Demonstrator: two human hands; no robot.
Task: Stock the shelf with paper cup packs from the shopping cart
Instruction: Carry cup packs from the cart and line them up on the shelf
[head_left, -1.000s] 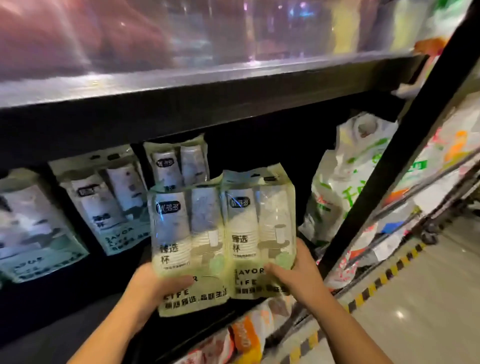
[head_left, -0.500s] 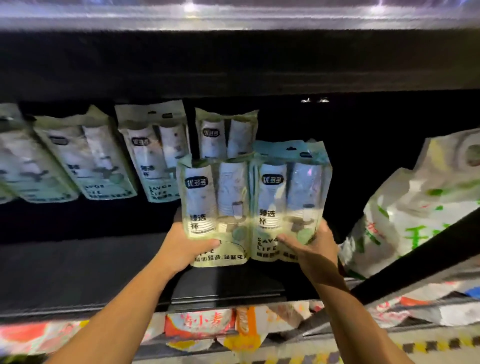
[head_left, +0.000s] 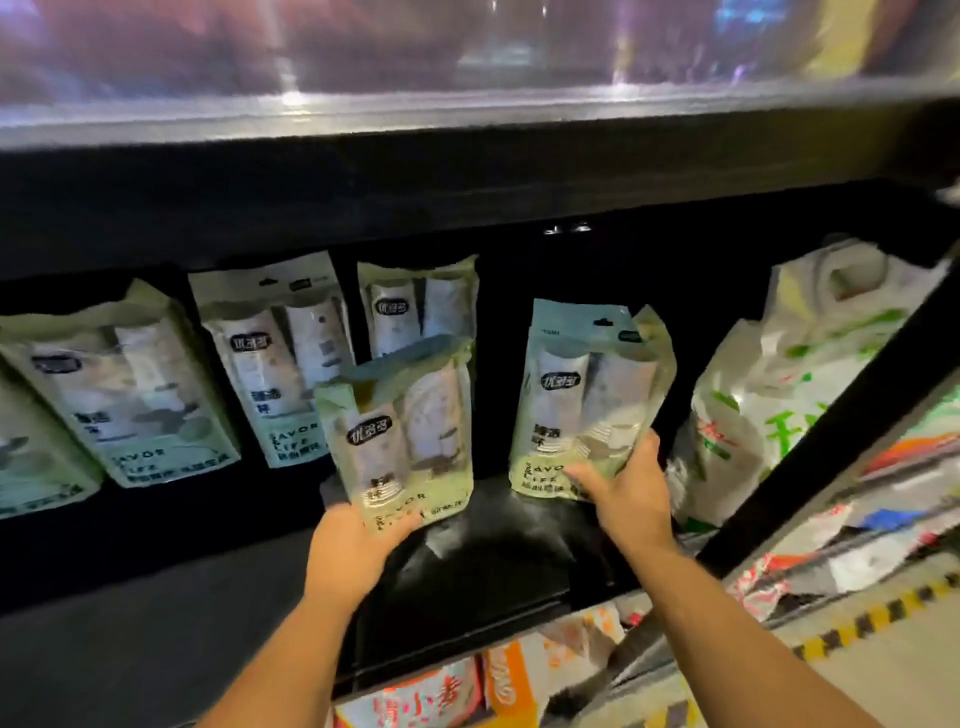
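1. Holding one paper cup pack each, both hands work at the dark shelf (head_left: 156, 618) in the middle of the frame.
2. Left hand (head_left: 350, 551), lower centre: fingers wrapped round the bottom edge of the left pack (head_left: 402, 431), thumb across its front. That pack stands upright just in front of a shelved pack (head_left: 421, 306).
3. Right hand (head_left: 626, 493), right of centre: fingers spread over the lower front of the right pack (head_left: 587, 400), pressing it at its bottom corner. Its base appears to rest on or just above the shelf; contact cannot be confirmed.
4. Further stocked packs (head_left: 275, 358) lean in a row toward the left of the frame. A white plastic bag (head_left: 779, 395) sits just right of the right pack.
5. Handling judgement: each pack is probably light, with soft, slick film over two stacks of cups. The stacks give some stiffness; the top flap is floppy.
6. Grip low, across both stacks. Avoid squeezing hard, since paper cups likely crush.
7. The shopping cart is not in view.
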